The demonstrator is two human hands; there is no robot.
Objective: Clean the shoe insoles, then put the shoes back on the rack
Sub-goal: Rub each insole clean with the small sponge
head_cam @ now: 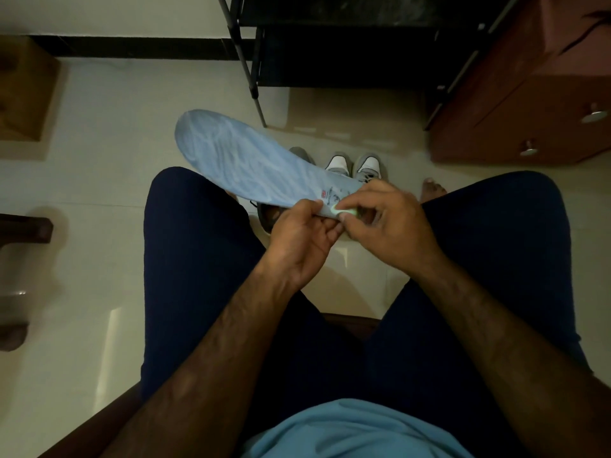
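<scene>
Both hands meet between the seated person's knees. Left hand (305, 239) cups and grips the near heel end of a long light-blue foam insole (251, 160) from below; right hand (383, 219) pinches that same end from above, thumb and fingertips pressed together on a pale green heel patch (340, 210). From the hands, the insole's long axis runs far and left, its toe end free in the air. Grey-and-white sneakers (353, 165) stand on the cream tiled floor (115, 127) just beyond, before a black metal shoe rack (251, 77), far right.

One insole (251, 160), three shoes (338, 164), one rack (347, 54)
</scene>
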